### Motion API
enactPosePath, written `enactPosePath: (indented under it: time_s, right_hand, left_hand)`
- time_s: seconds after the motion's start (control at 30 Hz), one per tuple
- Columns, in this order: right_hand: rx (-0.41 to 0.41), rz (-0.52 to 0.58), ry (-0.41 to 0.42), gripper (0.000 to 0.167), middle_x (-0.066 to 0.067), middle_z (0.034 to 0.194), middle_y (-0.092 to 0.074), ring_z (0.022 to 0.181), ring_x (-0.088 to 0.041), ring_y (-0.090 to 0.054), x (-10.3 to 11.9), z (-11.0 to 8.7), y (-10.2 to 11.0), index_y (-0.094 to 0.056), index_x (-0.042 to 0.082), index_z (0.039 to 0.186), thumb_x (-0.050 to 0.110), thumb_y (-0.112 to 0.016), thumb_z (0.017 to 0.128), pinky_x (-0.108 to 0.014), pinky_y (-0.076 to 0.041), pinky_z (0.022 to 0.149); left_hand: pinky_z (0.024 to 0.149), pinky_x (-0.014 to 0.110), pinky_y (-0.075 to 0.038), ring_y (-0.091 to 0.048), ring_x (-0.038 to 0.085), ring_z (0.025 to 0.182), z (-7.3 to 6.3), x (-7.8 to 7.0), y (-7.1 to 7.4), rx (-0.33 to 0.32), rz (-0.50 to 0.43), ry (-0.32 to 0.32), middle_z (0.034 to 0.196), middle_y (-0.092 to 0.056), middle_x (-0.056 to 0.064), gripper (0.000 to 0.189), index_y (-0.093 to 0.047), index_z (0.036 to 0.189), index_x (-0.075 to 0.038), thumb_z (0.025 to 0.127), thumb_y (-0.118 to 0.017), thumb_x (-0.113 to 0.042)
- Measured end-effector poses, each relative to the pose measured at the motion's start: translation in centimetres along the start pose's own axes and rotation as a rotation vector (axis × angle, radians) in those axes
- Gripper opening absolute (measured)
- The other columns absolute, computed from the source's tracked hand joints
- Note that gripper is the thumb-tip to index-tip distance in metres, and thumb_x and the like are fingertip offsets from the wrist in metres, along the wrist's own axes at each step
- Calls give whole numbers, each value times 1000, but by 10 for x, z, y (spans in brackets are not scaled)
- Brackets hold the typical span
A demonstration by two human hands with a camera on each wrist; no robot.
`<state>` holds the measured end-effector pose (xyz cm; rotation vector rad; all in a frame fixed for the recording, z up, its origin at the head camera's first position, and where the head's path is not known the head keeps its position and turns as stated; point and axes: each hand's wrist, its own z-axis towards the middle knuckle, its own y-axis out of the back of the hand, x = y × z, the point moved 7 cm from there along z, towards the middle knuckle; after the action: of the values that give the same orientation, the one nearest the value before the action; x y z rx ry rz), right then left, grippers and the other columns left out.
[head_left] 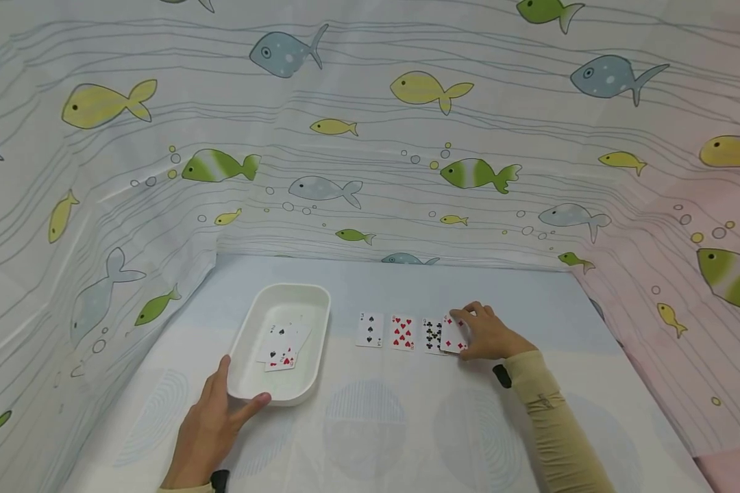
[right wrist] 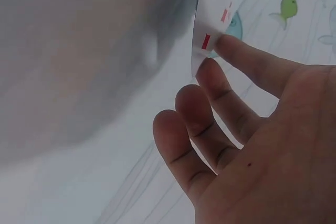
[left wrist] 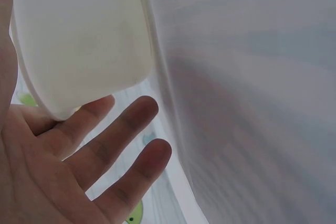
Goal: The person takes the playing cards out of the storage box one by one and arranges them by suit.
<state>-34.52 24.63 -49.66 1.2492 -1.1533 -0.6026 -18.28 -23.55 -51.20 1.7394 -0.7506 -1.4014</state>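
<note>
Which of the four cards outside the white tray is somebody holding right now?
The diamonds card, rightmost in the head view: the right hand pinches it, while the spades card, hearts card and clubs card aren't held.

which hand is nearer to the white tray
Left. The left hand touches the white tray at its near left corner; the right hand is to the tray's right, at the right end of the card row, pinching a diamond card.

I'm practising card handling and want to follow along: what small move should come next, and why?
Probably ease the diamonds card clear of the clubs card: the right hand holds it, and it overlaps the clubs card's right side, while the spades card and hearts card lie apart, uncovered.
</note>
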Motion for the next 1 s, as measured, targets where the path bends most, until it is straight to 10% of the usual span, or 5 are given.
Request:
enactPosePath:
  time_s: [1.0]
  right_hand:
    - [111,42,-56,90,-23,143,-40,125,-43,-40,-29,-7,-14,-48,10,149,11,-79,64,-63,-46,88]
  left_hand:
    - [107,68,-31,-35,56,136,1,0,0,6,-7,12,159,-22,30,126,4,162,-5,83,-63,-76]
